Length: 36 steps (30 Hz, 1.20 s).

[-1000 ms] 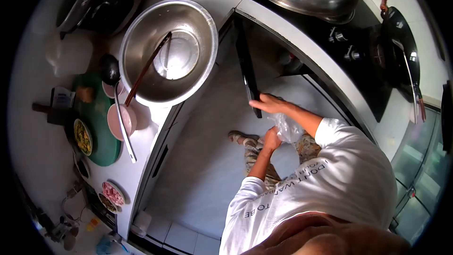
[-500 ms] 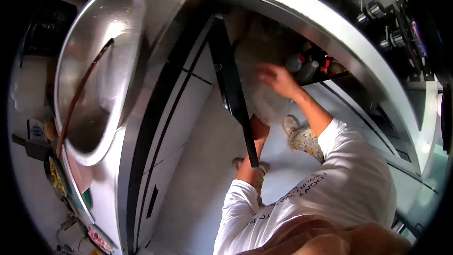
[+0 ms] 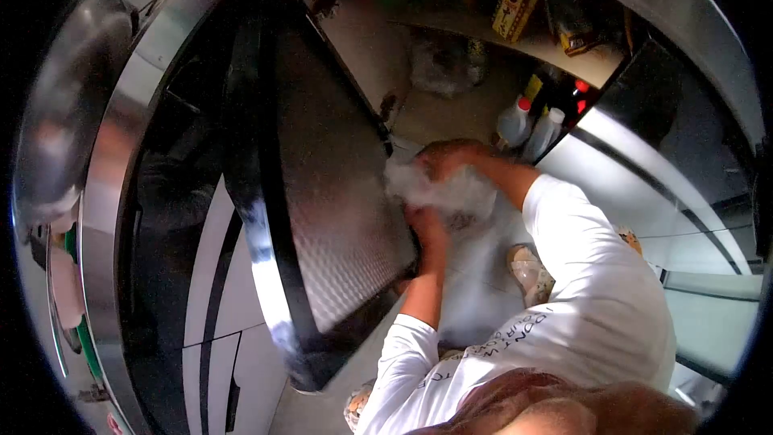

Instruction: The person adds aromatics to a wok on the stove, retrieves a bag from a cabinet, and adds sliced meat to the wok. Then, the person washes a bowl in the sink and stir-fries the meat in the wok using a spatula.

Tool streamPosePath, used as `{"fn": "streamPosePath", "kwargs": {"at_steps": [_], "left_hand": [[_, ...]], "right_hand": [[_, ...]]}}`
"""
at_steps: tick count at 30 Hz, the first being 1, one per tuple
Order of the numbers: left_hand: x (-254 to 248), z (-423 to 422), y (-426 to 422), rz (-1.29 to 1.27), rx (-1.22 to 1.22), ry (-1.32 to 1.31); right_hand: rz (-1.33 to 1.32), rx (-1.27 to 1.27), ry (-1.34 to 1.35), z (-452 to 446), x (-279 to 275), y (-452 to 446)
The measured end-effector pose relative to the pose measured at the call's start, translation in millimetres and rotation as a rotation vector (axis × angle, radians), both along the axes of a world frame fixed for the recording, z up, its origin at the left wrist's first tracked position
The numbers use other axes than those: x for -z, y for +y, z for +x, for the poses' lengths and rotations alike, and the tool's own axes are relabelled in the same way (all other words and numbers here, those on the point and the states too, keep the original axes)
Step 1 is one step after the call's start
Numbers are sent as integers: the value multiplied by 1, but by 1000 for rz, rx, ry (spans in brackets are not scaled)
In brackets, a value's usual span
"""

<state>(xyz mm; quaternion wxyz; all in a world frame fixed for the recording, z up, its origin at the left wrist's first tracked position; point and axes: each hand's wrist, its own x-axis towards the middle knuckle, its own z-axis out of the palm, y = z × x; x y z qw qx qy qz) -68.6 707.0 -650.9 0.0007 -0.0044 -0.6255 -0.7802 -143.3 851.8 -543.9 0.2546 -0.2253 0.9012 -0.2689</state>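
Between my hands hangs a crumpled, see-through plastic bag [image 3: 475, 200], blurred in part. My right hand [image 3: 452, 159] grips its upper part with the fingers curled in. Just below, my left hand [image 3: 425, 219] is closed on the bag's left side, its fingertips partly hidden by the plastic. Both hands are low, in front of an open floor cabinet. To their left the cabinet door [image 3: 346, 217] stands open, its textured inner face towards me. What the bag contains, I cannot make out.
Inside the cabinet, a red-capped bottle [image 3: 513, 124] and a white-capped bottle [image 3: 545, 134] stand at the right. Another clear bag [image 3: 443, 64] lies farther in. The shelf [image 3: 564, 60] above bears a yellow box [image 3: 515, 6]. A metal counter rim [image 3: 121, 129] curves along the left.
My view has shifted to the cabinet interior, and more of the door's inner face shows. My right hand, loose and blurred before, now grips the bag. My left hand has come out from behind the door.
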Motion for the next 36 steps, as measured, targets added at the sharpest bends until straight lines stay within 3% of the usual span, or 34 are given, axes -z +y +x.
{"fn": "streamPosePath", "kwargs": {"at_steps": [1, 3, 5, 8, 11, 17, 24, 30, 32, 34, 36], "left_hand": [[2, -1, -3, -70, 4, 39], [20, 7, -5, -599, -19, 303], [-28, 27, 6, -1008, -12, 324], [-16, 26, 18, -585, 137, 267], [-36, 50, 13, -760, 136, 391], [18, 66, -8, -903, 175, 320], [9, 69, 1, -753, 228, 311], [-4, 59, 18, -728, 216, 514], [4, 53, 25, -620, 339, 320], [3, 49, 35, -577, 352, 347], [0, 47, 44, -597, 239, 585]], "right_hand": [[12, 57, 79, -16, 11, 7], [-9, 198, 273, -51, 25, 26], [-46, 329, 453, -98, 35, 43], [-77, 470, 636, -160, 44, 59], [-153, 541, 770, -198, 78, 74], [-65, 621, 707, -202, 89, 78], [-51, 646, 651, -192, 96, 70], [-73, 679, 617, -160, 83, 64], [-90, 696, 609, -147, 77, 65], [-120, 745, 609, -127, 65, 66], [-170, 807, 625, -110, 46, 71]]}}
